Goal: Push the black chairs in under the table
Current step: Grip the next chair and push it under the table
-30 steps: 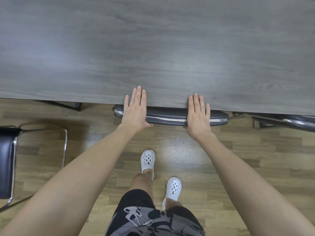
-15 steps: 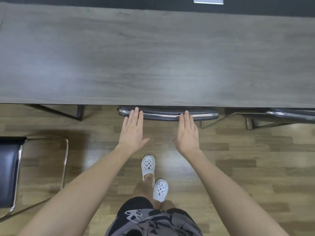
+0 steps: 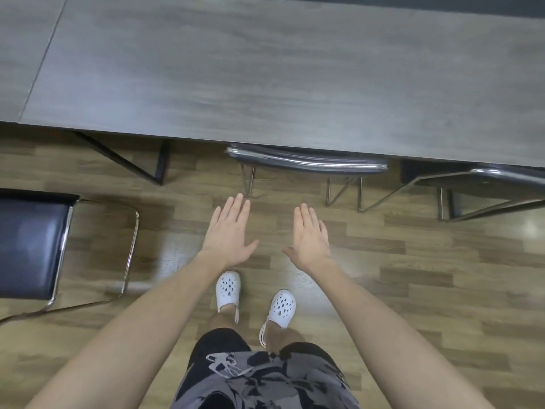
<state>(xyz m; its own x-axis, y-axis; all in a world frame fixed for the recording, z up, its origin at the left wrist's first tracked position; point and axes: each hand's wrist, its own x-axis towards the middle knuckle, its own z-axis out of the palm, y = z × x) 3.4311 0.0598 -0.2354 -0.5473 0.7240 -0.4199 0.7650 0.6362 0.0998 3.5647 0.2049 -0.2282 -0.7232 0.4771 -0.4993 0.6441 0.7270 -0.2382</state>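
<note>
Both hands hover flat over the floor, fingers straight and together, palms down; the left hand and right hand hold nothing and touch nothing.

Straight ahead of them the middle chair sits tucked under the desk, only the top rail of its back showing along the desk edge; a 2nd, the right chair, is likewise in, further to the right.

The 1 chair not yet in is the left chair; it lies well to the person's left, apart from both hands, with the left hand the nearer. Its black seat stands clear of the desk edge with a strip of bare floor between; the seat's long side runs toward the desk, and its chrome frame loops along the floor on the side facing the person. The picture's edge cuts the chair, so where its back is cannot be told.

Judging from this, the next move calls for a step and turn to the left, then a push toward the desk.

What stands in the way: the black desk leg slants under the desk edge between the left chair and the middle chair; the chair likely has to pass left of it. The person's white clogs are near the frame's corner.
</note>
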